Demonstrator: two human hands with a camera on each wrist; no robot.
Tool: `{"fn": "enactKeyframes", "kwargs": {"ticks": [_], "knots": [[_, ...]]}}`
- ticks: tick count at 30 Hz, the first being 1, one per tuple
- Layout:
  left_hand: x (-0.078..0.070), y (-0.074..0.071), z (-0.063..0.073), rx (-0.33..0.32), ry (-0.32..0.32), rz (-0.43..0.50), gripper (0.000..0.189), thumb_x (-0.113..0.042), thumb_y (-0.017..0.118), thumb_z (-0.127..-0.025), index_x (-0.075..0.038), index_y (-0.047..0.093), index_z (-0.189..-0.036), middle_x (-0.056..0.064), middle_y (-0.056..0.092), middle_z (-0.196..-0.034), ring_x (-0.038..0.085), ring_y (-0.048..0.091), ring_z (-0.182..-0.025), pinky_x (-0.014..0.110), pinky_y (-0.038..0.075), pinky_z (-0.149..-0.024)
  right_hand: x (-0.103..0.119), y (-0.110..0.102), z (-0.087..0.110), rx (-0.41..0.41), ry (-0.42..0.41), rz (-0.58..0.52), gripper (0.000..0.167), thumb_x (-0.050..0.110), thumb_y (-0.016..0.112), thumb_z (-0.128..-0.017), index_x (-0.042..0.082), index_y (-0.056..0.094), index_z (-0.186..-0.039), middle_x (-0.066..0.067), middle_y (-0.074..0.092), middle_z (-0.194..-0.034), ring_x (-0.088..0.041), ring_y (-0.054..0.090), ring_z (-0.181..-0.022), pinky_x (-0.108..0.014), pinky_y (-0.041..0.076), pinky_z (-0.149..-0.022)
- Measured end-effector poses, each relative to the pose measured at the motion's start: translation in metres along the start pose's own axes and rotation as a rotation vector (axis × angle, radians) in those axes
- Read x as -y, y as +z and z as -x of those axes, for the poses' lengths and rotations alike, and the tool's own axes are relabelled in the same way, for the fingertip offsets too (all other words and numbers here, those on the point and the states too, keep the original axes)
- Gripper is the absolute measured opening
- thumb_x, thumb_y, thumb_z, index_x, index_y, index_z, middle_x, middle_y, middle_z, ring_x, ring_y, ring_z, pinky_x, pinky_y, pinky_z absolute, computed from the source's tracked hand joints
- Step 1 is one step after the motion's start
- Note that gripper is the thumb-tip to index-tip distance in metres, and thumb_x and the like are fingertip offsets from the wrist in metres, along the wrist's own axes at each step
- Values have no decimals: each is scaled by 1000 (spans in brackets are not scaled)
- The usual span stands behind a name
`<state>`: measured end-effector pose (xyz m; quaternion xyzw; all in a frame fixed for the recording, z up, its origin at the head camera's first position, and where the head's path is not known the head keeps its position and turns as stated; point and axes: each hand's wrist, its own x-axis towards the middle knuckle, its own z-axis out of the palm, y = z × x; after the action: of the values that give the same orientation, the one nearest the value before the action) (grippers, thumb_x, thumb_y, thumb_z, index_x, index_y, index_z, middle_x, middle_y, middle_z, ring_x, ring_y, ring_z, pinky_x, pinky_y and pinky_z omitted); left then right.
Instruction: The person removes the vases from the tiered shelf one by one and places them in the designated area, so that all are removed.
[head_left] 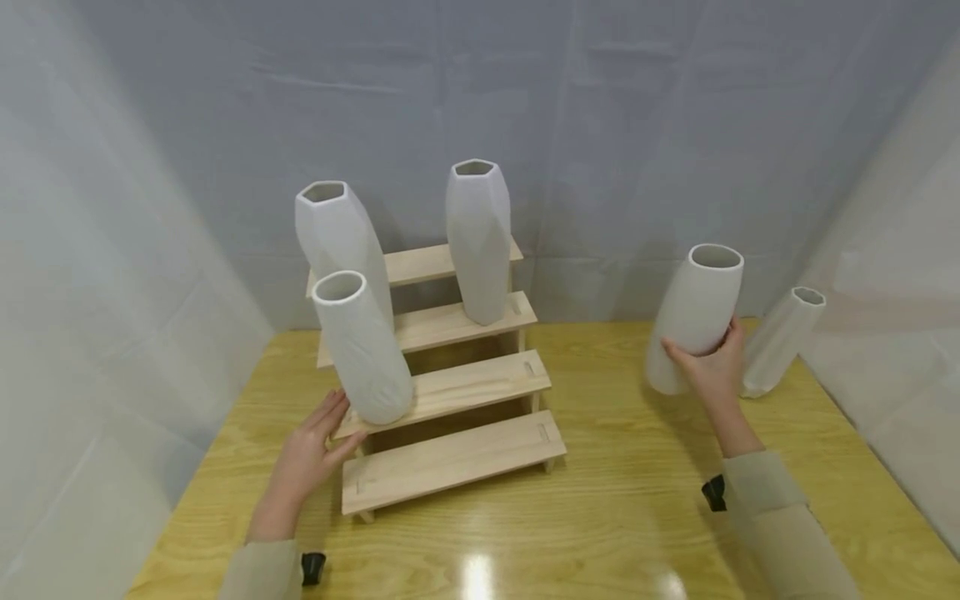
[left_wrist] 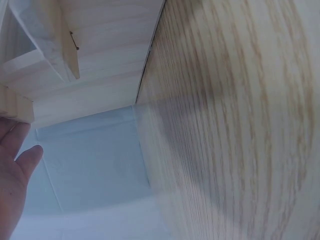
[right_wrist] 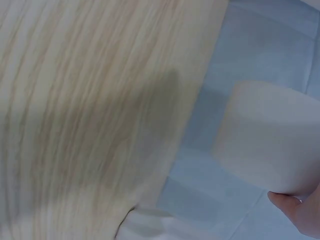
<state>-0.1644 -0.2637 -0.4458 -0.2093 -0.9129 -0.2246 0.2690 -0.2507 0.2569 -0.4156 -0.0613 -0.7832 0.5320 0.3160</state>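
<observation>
On the right side of the table [head_left: 600, 517], the right hand [head_left: 708, 367] gripped the smooth round vase [head_left: 693, 317] low on its body, fingers curled round the near side. That vase leaned, its mouth tipped up and to the right, its base down to the left, at or just above the tabletop; I could not tell whether it touched. Its long axis ran steeply upward from the grip, so most of the vase stood above the fingers. Just beside it, farther right, a ribbed vase [head_left: 780, 342] leaned the same way, apart from the hand.

The left hand [head_left: 315, 454] lay with fingers straight and relaxed, holding nothing, at the left end of the wooden step shelf [head_left: 450, 454], near the base of a textured vase [head_left: 360, 350] that stood on the second step from the bottom. Two faceted vases stood higher: one [head_left: 333, 229] behind the textured vase, one [head_left: 478, 237] on the third step, toward its right end. The gripped vase lay well to the right of the shelf, nearer the right hand by far.
</observation>
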Motion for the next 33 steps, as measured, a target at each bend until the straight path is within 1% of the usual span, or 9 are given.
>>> {"fn": "enactKeyframes", "kwargs": {"ticks": [6,9,14,17,21,26,33], "knots": [[0,-1,0,6,-5,-4,59,-25,72,-73,10,52,-117,24,49,-121,40,44,-111,51,43,-82,-11,-3,-3,-23,5,57,87,12,78,-62,0,28,-131,-21,43,-123,-32,42,-109,-45,35,-93],[0,-1,0,6,-5,-7,59,-23,73,-72,10,52,-117,24,49,-121,40,44,-111,52,43,-82,-16,-3,-4,-36,10,67,87,10,78,-61,-1,28,-131,-22,42,-123,-34,42,-109,-45,35,-93],[0,0,0,3,4,-9,59,-23,73,-72,10,52,-117,25,49,-121,40,45,-111,52,43,-82,-24,-5,-6,-56,43,100,86,13,78,-62,1,28,-130,-22,44,-123,-34,43,-110,-46,36,-92],[0,0,0,-1,8,-8,59,-27,71,-74,10,52,-117,25,49,-121,40,45,-111,51,44,-81,-28,-6,-8,-62,54,117,85,16,78,-62,2,28,-130,-22,44,-123,-34,43,-110,-46,36,-92],[-1,-1,0,-1,7,-3,59,-29,70,-75,10,52,-117,25,49,-120,40,45,-110,51,44,-81,-32,-7,-9,-58,82,119,85,18,77,-64,3,27,-131,-21,42,-124,-34,43,-111,-46,36,-93],[-1,-1,-1,5,4,-6,59,-28,70,-75,10,52,-117,25,49,-120,40,45,-111,51,44,-81,-35,-9,-9,-61,131,115,86,20,77,-64,5,26,-131,-20,41,-126,-33,42,-112,-45,35,-94],[0,-1,0,1,4,-1,59,-28,71,-74,10,52,-116,25,49,-120,40,45,-110,51,44,-80,-40,-8,-11,-65,146,147,87,22,77,-64,6,26,-132,-20,42,-126,-33,42,-111,-45,35,-94]]}}
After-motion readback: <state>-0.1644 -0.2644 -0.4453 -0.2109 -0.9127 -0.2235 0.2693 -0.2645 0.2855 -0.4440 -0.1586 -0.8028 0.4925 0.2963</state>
